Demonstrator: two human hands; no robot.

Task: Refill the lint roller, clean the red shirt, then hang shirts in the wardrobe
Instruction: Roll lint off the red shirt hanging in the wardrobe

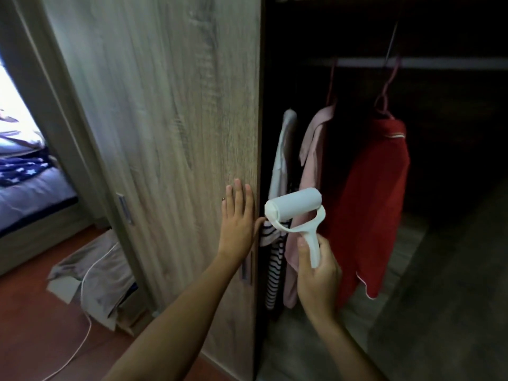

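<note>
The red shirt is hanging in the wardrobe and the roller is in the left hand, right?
Not quite. The head view shows the red shirt hanging in the wardrobe, but the lint roller is in the right hand. The left hand lies flat on the wardrobe door.

The wardrobe [453,188] is so dark inside that its back wall cannot be seen. The lint roller [295,213] hides part of the striped shirt [273,273]. The bed [24,188] is cut off by the left edge.
</note>
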